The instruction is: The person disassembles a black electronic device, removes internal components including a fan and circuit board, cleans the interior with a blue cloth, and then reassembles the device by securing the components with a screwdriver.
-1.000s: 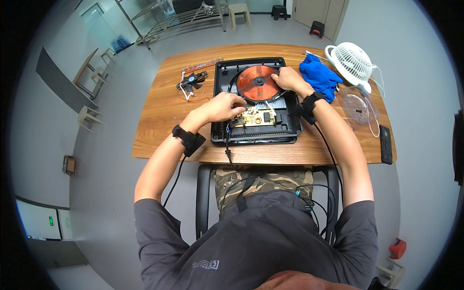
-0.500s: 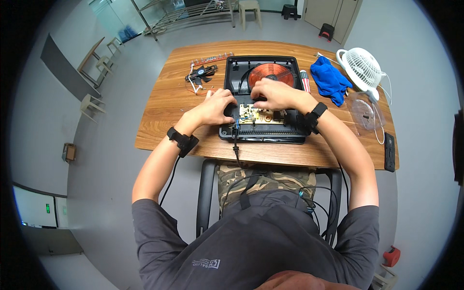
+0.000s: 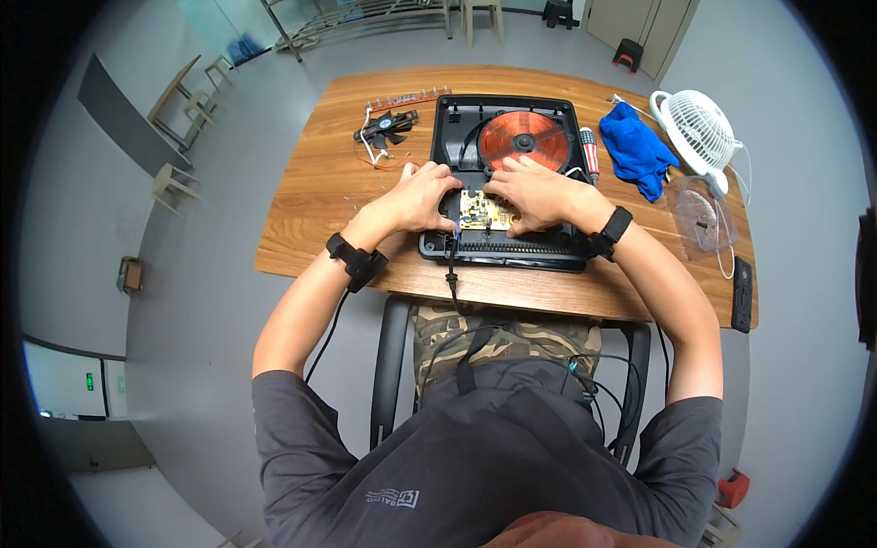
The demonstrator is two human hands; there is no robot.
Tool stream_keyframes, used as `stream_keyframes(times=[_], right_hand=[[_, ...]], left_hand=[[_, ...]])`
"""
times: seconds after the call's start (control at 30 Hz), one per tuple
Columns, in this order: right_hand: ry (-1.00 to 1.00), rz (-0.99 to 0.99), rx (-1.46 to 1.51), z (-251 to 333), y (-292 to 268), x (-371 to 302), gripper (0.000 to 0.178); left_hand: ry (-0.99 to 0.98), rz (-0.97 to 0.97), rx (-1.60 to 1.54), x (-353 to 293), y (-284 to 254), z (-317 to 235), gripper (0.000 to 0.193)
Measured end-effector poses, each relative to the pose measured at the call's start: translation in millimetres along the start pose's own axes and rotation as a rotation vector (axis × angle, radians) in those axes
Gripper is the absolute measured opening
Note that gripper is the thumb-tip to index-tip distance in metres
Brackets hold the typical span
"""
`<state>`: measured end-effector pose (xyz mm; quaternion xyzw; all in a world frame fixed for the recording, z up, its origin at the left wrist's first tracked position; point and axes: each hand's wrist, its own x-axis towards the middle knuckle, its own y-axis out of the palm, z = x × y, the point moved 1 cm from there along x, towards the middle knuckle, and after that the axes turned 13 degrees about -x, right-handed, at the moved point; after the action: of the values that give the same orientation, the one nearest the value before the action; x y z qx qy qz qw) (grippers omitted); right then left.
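Note:
An opened black induction cooker housing (image 3: 504, 263) lies on the wooden table, its copper coil (image 3: 517, 144) exposed in the far part. Nearer to me, a pale yellow circuit board (image 3: 480, 212) sits in the housing between my hands. My left hand (image 3: 422, 195) grips the board's left end, thumb at the near side and fingers at the far side. Curled over the right part of the board is my right hand (image 3: 537, 194), fingers at its far edge and thumb near its front edge. A black power cord (image 3: 452, 270) runs from the board's left end over the table's front edge.
Left of the housing lie a small black cooling fan (image 3: 387, 129) with wires and a narrow red board (image 3: 408, 98). To the right are a striped cylinder (image 3: 589, 153), a blue cloth (image 3: 632, 151), a white fan (image 3: 696, 130), a clear plastic piece (image 3: 702, 216) and a black strip (image 3: 743, 292).
My right hand has shifted from above the board's far edge down onto its right part, thumb now spread toward the near edge. The left hand stays at the left end. The view has shifted slightly.

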<state>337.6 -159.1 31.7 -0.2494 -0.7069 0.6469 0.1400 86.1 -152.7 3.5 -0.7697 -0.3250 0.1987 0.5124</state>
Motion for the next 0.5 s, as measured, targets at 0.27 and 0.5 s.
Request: stream_keyframes(times=[0.27,0.5], right_hand=[[0.024,0.085,0.011,-2.8,-2.8,9.5,0.072],[0.013,-0.055,-0.04,-7.1,11.2,7.8,0.062]], left_hand=[[-0.013,-0.002,-0.03,1.2,1.3,1.7,0.069],[-0.023,-0.011,-0.072,4.4,4.6,2.9,0.07]])
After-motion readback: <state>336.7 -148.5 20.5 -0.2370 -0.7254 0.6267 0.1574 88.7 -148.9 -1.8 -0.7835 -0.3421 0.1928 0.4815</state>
